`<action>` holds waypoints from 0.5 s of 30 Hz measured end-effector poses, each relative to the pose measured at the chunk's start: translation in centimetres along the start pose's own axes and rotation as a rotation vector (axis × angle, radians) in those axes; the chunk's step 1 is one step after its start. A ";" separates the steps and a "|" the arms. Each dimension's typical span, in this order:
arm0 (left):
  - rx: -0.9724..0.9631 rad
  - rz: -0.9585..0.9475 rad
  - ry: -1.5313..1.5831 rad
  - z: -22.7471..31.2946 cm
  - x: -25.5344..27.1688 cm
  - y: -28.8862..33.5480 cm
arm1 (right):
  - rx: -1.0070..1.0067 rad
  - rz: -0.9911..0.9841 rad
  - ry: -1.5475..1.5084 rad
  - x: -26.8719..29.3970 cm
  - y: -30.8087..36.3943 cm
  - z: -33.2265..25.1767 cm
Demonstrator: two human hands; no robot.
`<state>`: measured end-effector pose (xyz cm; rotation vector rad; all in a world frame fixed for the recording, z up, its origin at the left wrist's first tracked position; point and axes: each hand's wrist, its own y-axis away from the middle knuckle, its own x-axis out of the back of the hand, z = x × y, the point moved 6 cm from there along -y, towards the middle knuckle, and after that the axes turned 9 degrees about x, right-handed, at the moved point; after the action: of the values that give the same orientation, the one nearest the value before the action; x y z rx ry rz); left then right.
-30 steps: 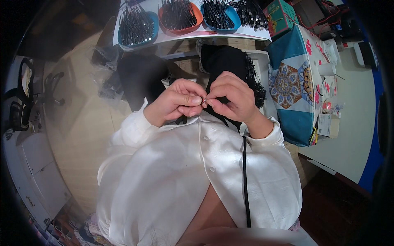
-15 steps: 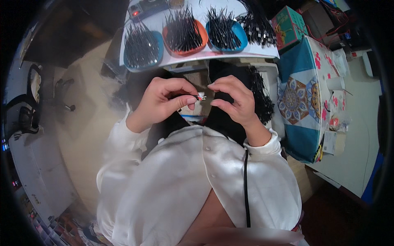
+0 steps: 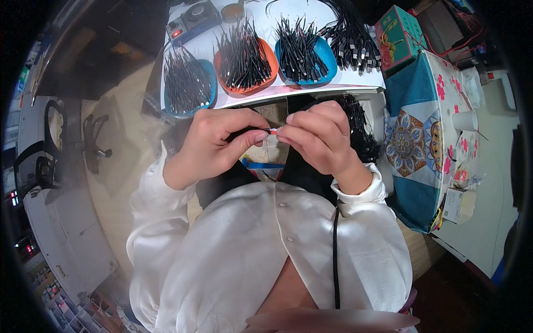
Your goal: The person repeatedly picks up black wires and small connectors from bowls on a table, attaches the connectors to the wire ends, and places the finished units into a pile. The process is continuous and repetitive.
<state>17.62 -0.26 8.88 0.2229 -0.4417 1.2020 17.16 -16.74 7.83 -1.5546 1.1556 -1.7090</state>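
Between my hands, above my lap, is the stripped end of a black cable with small red and white wires. My left hand is closed, its thumb and index finger pinching the cable just behind that end. From the other side, my right hand closes its thumb and fingertips on the tips of the wires. The fingers partly hide the wire ends, so how they lie cannot be made out.
On the white table ahead stand a left blue tray, an orange tray and a right blue tray, holding short black cables. Behind are a grey box with a red light and a cable bundle. A patterned cloth hangs at right.
My right hand has moved left and its fingers, apart before, have closed on the wire ends. My left hand keeps its pinch on the cable. The view has shifted slightly.
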 end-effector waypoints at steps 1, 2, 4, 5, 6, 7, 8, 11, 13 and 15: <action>-0.070 0.035 -0.111 0.5 -0.1 0.3 | -0.019 -0.001 0.001 -0.2 0.0 -0.1; -0.143 0.070 -0.224 1.1 -0.2 0.7 | -0.073 -0.015 0.007 -0.4 0.1 0.0; -0.298 0.146 -0.392 1.9 -0.6 1.2 | -0.187 -0.039 0.026 -0.7 0.2 0.0; -0.376 0.188 -0.444 2.3 -1.0 1.4 | -0.227 -0.012 0.021 -0.8 0.1 -0.1; -0.464 0.232 -0.489 2.7 -1.2 1.8 | -0.249 -0.007 0.016 -0.8 0.1 -0.3; -0.454 0.203 -0.518 2.5 -1.2 1.9 | -0.262 0.004 0.012 -0.7 0.1 -0.4; -0.434 0.204 -0.499 2.4 -1.1 2.0 | -0.263 0.021 0.013 -0.6 0.1 -0.6; -0.394 0.231 -0.446 2.2 -0.4 2.2 | -0.310 0.030 -0.003 0.5 0.6 -0.5; -0.382 0.236 -0.446 2.5 -0.1 2.4 | -0.332 0.071 -0.007 1.0 1.4 -0.2; -0.372 0.246 -0.470 3.0 0.5 2.1 | -0.385 0.096 -0.014 0.6 2.6 0.6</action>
<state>15.19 -0.29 11.67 0.1299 -1.1179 1.2796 17.25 -18.68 5.84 -1.6940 1.5963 -1.4701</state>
